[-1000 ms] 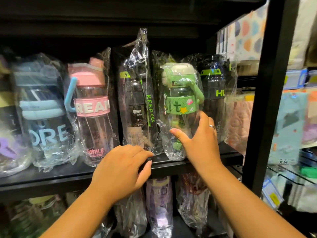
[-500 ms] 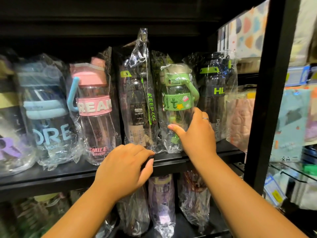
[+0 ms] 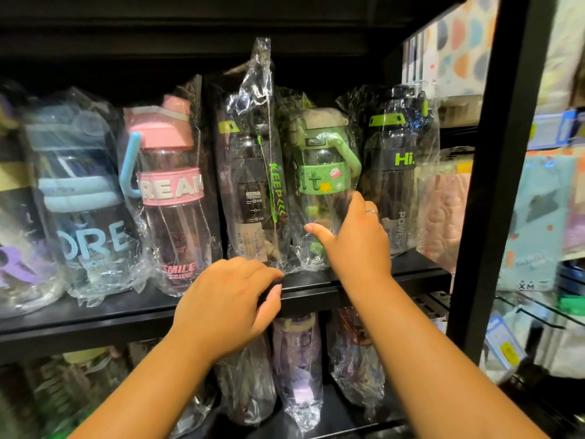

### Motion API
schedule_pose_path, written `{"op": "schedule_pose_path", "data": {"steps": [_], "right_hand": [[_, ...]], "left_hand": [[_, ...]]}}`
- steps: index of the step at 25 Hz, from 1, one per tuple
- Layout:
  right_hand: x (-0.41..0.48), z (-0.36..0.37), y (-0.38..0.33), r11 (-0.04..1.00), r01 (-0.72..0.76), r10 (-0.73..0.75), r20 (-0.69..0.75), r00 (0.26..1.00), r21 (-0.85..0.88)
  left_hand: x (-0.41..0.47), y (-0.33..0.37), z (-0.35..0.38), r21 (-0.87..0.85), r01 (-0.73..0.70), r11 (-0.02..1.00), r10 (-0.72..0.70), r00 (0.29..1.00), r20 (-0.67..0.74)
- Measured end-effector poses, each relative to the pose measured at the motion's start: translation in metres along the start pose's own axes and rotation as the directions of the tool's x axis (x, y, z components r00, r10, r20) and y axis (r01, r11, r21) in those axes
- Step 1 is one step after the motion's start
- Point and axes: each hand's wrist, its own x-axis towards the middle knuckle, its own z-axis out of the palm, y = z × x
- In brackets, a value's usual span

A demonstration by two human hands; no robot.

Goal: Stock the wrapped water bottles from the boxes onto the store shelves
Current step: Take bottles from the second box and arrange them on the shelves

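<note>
Store shelving, black metal, w/ a shelf [image 3: 316, 291] at mid height carrying a row of plastic-wrapped bottles. Left to right: blue bottle [image 3: 82, 201] marked "ORE", pink bottle [image 3: 172, 191] w/ "REAM" band, tall black bottle [image 3: 248, 185] w/ green "KEEP" strap, green bottle [image 3: 323, 172], black "Hi." bottle [image 3: 400, 160]. Green bottle stands upright near the shelf's front edge, close btwn the two black ones. Right hand [image 3: 356, 245] grasps its lower half: thumb on the near-left side, fingers wrapped round the right side, ring [image 3: 372, 212] on one finger. Left hand [image 3: 228, 299] grips the shelf's front edge just left of that, fingers curled over the top, thumb on the front lip. Below: more wrapped stock, incl. a purple bottle [image 3: 297, 353]. Right side: black post [image 3: 503, 185], then other packaged goods, blurred.
</note>
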Motion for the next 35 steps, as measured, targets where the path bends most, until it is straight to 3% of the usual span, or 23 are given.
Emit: {"op": "schedule_pose_path", "data": {"steps": [3, 7, 10, 12, 15, 19, 22, 24, 31, 33, 35], "right_hand": [[-0.020, -0.009, 0.006, 1.000, 0.003, -0.003, 0.038, 0.999, 0.006], [-0.080, -0.021, 0.029, 0.987, 0.147, -0.152, -0.067, 0.986, -0.070], [-0.140, -0.022, 0.073, 0.966, 0.234, -0.241, -0.059, 0.969, -0.111], [-0.180, -0.022, 0.113, 0.959, 0.256, -0.255, 0.024, 0.967, -0.121], [-0.241, -0.021, 0.174, 0.936, 0.274, -0.212, 0.264, 0.941, -0.222], [-0.326, -0.018, 0.256, 0.918, 0.196, 0.011, 0.518, 0.856, -0.344], [-0.382, -0.011, 0.312, 0.910, 0.122, 0.142, 0.574, 0.806, -0.396], [-0.416, 0.000, 0.345, 0.901, 0.056, 0.240, 0.599, 0.764, -0.431], [-0.562, 0.095, 0.456, 0.813, -0.190, 0.557, 0.641, 0.528, -0.550], [-0.601, 0.139, 0.482, 0.803, -0.231, 0.587, 0.665, 0.461, -0.549], [-0.638, 0.195, 0.507, 0.811, -0.261, 0.584, 0.711, 0.391, -0.523]], "left_hand": [[-0.002, 0.005, 0.000, 0.008, 0.016, 1.000, -0.016, 0.998, -0.060], [-0.023, 0.041, 0.003, -0.035, 0.174, 0.984, -0.177, 0.945, -0.276], [-0.056, 0.092, 0.023, -0.107, 0.101, 0.989, -0.129, 0.943, -0.306], [-0.080, 0.126, 0.044, -0.182, 0.085, 0.980, -0.121, 0.972, -0.201], [-0.121, 0.173, 0.089, -0.272, 0.168, 0.947, -0.146, 0.984, 0.100], [-0.187, 0.242, 0.157, -0.357, 0.288, 0.888, -0.093, 0.875, 0.475], [-0.231, 0.287, 0.200, -0.431, 0.358, 0.828, -0.051, 0.814, 0.579], [-0.257, 0.311, 0.233, -0.390, 0.405, 0.827, -0.051, 0.745, 0.666], [-0.384, 0.369, 0.388, -0.333, 0.241, 0.912, 0.148, 0.563, 0.813], [-0.427, 0.374, 0.435, -0.334, 0.303, 0.892, 0.156, 0.489, 0.858], [-0.473, 0.375, 0.486, -0.272, 0.421, 0.865, 0.109, 0.372, 0.922]]}}
